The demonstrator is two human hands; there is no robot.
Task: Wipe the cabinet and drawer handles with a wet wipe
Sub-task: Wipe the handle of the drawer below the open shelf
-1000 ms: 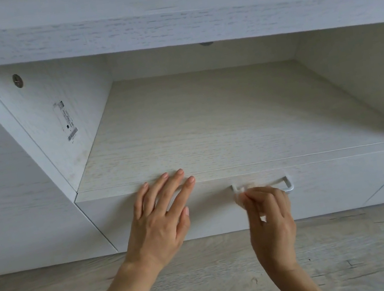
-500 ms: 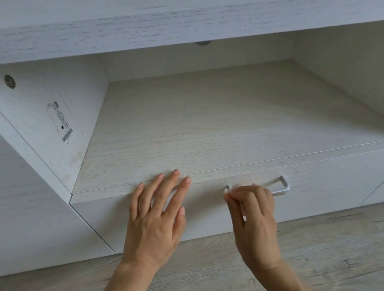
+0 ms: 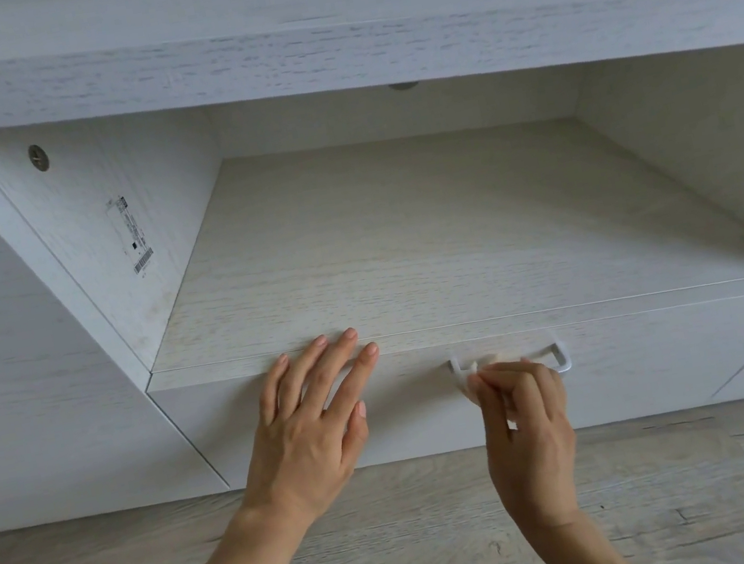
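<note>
Wipe: the wet wipe (image 3: 469, 376) is small, thin and bunched into a wad. I judge it light, limp and damp, likely to slip or tear if dragged over a hard corner. It is best pinched as a thick pad, with a free edge left to wrap round the bar.
Handle: the drawer handle (image 3: 562, 360) is a pale, stiff loop fixed to the drawer front (image 3: 662, 360). It is probably smooth and slick once wet, so it needs wrapping and not just a pass over its face.
Right hand: the right hand (image 3: 528, 433) sits just below the handle's left half, its fingers (image 3: 521, 377) curled and pinching the wipe.
Wipe against fingers: the wad sticks out past the fingertips and touches the handle at its left end. A paler fold seems to lie behind the bar further along, though it is too small to be sure.
Left hand: the left hand (image 3: 307, 432) is well to the left of the handle, holding nothing. Its fingers are straight and spread flat on the drawer front, with the tips at its top edge, likely as a brace.
Bare part: the handle's right end shows uncovered, beyond the fingers.
</note>
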